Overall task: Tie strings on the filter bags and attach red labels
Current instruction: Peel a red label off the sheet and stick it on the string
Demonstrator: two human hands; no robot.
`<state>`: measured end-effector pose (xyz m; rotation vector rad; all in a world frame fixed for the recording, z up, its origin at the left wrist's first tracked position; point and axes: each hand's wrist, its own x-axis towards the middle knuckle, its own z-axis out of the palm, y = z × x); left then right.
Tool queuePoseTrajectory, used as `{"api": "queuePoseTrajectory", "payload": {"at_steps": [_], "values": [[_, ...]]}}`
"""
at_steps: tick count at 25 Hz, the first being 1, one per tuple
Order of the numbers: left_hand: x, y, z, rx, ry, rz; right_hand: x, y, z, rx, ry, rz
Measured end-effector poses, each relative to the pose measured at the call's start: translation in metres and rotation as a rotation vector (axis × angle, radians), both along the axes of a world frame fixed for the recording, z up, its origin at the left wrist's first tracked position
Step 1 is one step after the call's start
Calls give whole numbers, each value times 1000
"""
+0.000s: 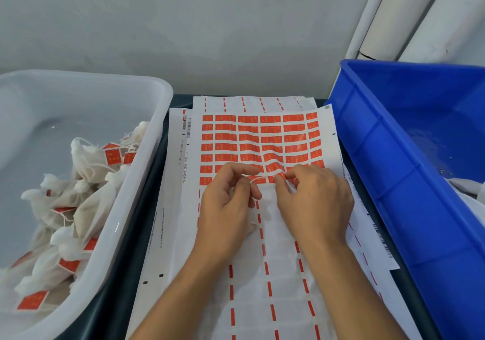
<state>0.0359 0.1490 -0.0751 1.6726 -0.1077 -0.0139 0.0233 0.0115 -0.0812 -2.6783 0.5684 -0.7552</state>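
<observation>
Bright, even light; soft shadows; glare on label sheet (pixel 275 161); wide-angle bending at edges; slight softness.

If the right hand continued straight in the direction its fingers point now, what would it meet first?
Probably the left hand: the right hand points leftward along the thin white string, over the red label sheet. Depth is unclear.

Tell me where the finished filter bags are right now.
In the head view, the finished filter bags lie piled in the white tub on the left, beside the label sheet.

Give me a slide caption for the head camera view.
Both hands, left hand and right hand, pinch a white string over the red label sheet.
</observation>
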Motion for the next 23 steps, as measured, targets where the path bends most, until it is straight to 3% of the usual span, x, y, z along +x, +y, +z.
{"api": "queuePoseTrajectory", "payload": {"at_steps": [9, 14, 23], "values": [[0, 0, 2, -11, 29, 7, 4, -24, -3, 233, 43, -16], [0, 0, 1, -15, 14, 10, 1, -3, -6, 15, 74, -17], [0, -3, -1, 15, -28, 5, 5, 3, -6, 36, 133, 29]]}}
